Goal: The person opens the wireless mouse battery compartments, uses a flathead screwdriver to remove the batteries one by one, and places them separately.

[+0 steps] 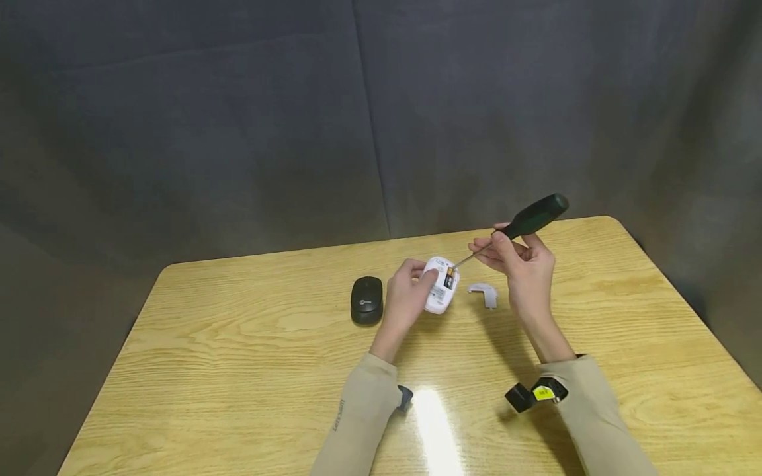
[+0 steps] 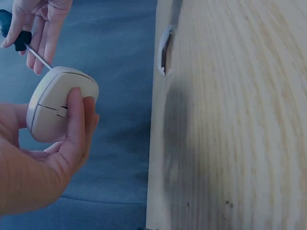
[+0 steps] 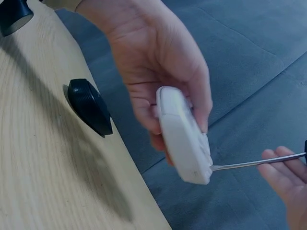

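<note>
My left hand (image 1: 406,294) grips a white computer mouse (image 1: 437,301), tilted so its underside faces up toward the head camera. In that underside a battery (image 1: 449,280) lies in an uncovered compartment. A dark green-handled screwdriver (image 1: 538,215) is pinched by my right hand (image 1: 530,271), the thumb against the lower end of the handle. Its metal shaft (image 3: 240,165) slants down to the mouse, and the tip meets the edge of the battery compartment. The left wrist view shows the mouse's top shell (image 2: 57,108) under my left fingers.
Left of my left hand, a black mouse (image 1: 366,301) rests on the wooden table (image 1: 256,370). The white battery cover (image 1: 485,293) lies on the tabletop between the held mouse and my right wrist. Behind the table's far edge hangs a dark grey curtain (image 1: 238,145).
</note>
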Motion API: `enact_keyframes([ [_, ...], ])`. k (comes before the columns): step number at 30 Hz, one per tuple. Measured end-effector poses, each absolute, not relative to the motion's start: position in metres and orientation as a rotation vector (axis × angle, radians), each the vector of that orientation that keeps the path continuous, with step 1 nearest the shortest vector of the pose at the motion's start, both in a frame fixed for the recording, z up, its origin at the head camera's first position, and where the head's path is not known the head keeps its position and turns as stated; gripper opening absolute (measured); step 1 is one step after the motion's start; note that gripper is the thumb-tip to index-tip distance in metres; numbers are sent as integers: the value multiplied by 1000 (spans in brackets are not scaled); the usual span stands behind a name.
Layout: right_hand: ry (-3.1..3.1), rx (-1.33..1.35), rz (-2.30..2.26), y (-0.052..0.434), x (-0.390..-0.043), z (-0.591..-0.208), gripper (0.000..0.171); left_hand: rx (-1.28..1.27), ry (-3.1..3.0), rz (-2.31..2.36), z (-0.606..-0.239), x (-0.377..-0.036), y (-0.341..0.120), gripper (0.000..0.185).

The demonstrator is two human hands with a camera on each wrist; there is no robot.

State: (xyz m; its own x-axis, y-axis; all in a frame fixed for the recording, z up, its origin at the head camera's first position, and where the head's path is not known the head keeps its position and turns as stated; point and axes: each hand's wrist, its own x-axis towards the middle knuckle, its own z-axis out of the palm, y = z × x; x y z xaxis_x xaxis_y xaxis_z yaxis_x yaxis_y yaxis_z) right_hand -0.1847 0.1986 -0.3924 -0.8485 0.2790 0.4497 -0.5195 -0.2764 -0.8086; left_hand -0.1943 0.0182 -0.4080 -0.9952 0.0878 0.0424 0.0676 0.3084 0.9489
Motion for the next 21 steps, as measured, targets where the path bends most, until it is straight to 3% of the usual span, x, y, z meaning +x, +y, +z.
enact_keyframes([
  [6,-1494,377,2129,193,-184,-397,11,143,2513,1855,-409,-195,15,35],
  [21,-1083,52,2629,218,-191,-397,19,227,2535,1831,-406,-196,10,31],
])
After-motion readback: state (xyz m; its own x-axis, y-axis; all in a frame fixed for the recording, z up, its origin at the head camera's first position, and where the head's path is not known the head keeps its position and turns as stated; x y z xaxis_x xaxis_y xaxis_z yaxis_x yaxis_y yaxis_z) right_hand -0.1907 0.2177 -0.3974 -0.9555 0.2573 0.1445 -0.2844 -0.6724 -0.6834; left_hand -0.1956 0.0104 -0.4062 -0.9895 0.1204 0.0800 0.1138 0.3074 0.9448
